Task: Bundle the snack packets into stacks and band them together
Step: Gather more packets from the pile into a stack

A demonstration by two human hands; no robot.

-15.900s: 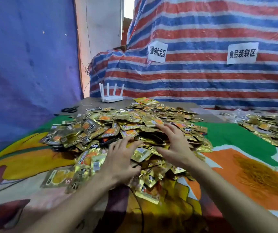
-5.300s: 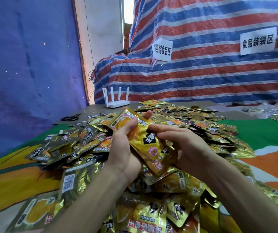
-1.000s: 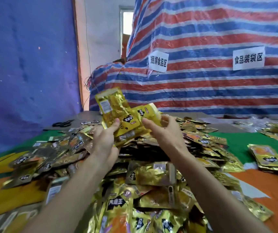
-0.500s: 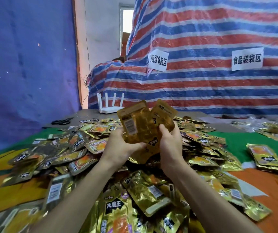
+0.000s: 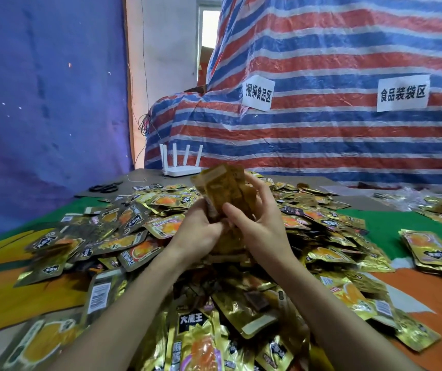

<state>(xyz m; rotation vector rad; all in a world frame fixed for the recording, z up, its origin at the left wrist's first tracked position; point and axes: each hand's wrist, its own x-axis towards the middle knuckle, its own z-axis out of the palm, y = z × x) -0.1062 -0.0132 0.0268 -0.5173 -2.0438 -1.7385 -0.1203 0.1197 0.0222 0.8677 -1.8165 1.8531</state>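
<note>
Squaring up a handful of snack packets above the pile, with no band seen on it.

Across the table [image 5: 401,231], over the loose heap [image 5: 321,223], past a flat stack [image 5: 431,253] lying apart at the right, to the held stack [image 5: 225,188] raised upright over the heap's middle. Gripped low by the left hand [image 5: 198,231] with fingers curled round it, and clasped along its right edge by the right hand [image 5: 260,228]. Likely to fan out or slip should either grip ease, being slick foil with uneven edges. No box, tray or bag visible, so everything lies loose on the table.
</note>
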